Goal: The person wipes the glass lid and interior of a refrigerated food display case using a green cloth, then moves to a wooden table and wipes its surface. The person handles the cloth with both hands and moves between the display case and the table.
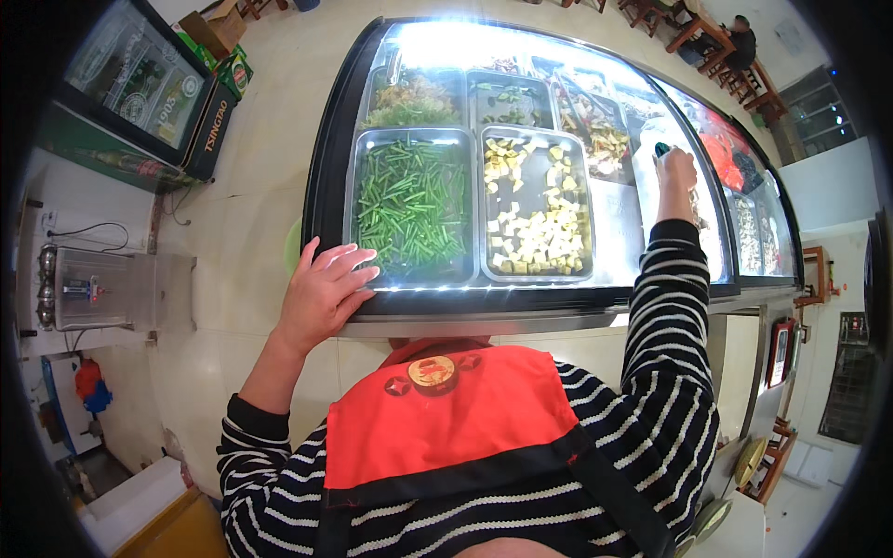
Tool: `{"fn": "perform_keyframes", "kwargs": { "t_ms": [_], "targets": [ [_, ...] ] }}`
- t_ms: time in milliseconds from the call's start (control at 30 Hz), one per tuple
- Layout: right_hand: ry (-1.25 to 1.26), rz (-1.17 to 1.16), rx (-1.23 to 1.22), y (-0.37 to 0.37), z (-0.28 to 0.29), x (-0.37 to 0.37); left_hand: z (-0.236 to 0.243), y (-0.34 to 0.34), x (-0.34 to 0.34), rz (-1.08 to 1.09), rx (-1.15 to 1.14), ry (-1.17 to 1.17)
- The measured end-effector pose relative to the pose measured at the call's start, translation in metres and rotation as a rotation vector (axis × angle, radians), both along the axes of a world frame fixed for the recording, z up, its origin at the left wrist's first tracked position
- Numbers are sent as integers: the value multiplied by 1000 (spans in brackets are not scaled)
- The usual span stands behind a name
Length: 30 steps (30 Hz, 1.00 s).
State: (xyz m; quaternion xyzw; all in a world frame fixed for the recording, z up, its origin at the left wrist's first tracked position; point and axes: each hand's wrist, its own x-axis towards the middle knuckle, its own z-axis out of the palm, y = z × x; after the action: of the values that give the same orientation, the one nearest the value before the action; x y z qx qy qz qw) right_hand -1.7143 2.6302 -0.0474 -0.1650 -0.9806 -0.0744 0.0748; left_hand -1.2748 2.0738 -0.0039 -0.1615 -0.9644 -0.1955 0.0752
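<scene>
My left hand rests with fingers apart on the front edge of a lit display case, beside a steel tray of green cut stems. To its right lies a tray of pale yellow cubes. My right hand reaches over the case's right part, fingers closed round a small dark green object, too small to identify. Behind are trays of leafy greens, dark leaves and mixed food. Red and dark items show in the case's far right section.
A drinks fridge with boxes stands at upper left. A clear container is by the left wall. A seated person is among wooden tables at upper right. A steel counter edge runs along the case's front.
</scene>
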Motion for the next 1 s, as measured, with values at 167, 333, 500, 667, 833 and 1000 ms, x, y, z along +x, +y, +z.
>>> {"fn": "perform_keyframes", "kwargs": {
  "t_ms": [167, 333, 500, 667, 833, 1000],
  "targets": [
    [17, 412, -259, -245, -13, 11, 1, -1, -1, -14, 13, 9],
    [60, 1230, -338, -490, -2, 140, 0, -2, 3, -28, -50, 46],
    [-69, 1330, -421, -462, 2, 136, 3, -1, 8, -37, -85, 49],
    [-66, 610, -257, -277, 7, 32, 2, 1, 13, 1, -62, 36],
    [-65, 432, -185, -263, 17, -5, 1, 0, 10, 3, -26, -8],
    [17, 1119, -274, -426, -5, 41, 10, -1, -1, -4, -25, -81]
  ]
}}
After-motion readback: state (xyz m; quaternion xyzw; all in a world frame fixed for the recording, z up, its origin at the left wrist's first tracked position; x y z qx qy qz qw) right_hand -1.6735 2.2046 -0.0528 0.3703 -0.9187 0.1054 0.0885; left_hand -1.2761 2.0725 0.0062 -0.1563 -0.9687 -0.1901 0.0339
